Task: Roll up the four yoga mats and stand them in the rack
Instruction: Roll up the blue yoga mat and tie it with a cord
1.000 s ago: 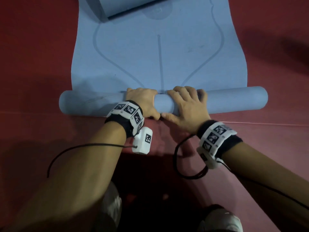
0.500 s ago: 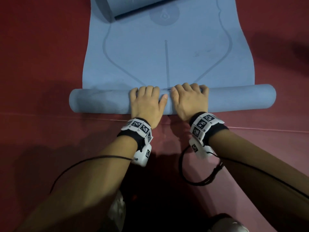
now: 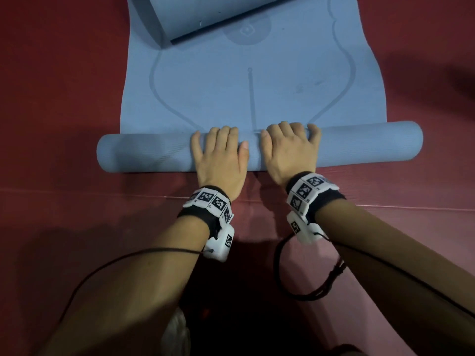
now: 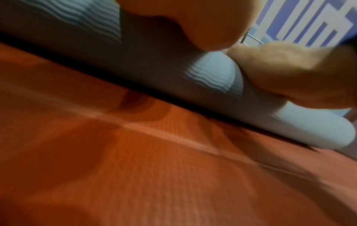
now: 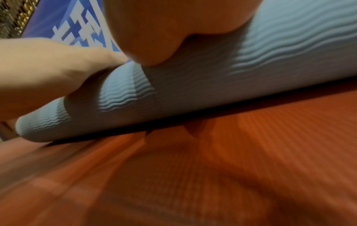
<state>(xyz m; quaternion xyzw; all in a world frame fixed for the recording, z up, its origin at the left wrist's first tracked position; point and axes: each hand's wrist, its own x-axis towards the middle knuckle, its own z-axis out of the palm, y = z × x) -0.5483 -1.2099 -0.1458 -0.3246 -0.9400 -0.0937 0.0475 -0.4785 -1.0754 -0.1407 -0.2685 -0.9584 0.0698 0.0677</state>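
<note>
The pale blue foam yoga mat [image 3: 257,93] looks matt; its flat top face is smooth with faint printed lines, while the rolled part's outer face [image 5: 270,50] carries fine wavy ribs. Beneath the roll, the red floor covering [image 4: 173,175] is matt with fine parallel ridges. Black fabric wristbands [image 3: 203,219] bear white plastic marker blocks.

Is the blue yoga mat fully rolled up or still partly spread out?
Partly spread. The blue yoga mat lies flat beyond the rolled part, where the left hand and right hand rest.
</note>
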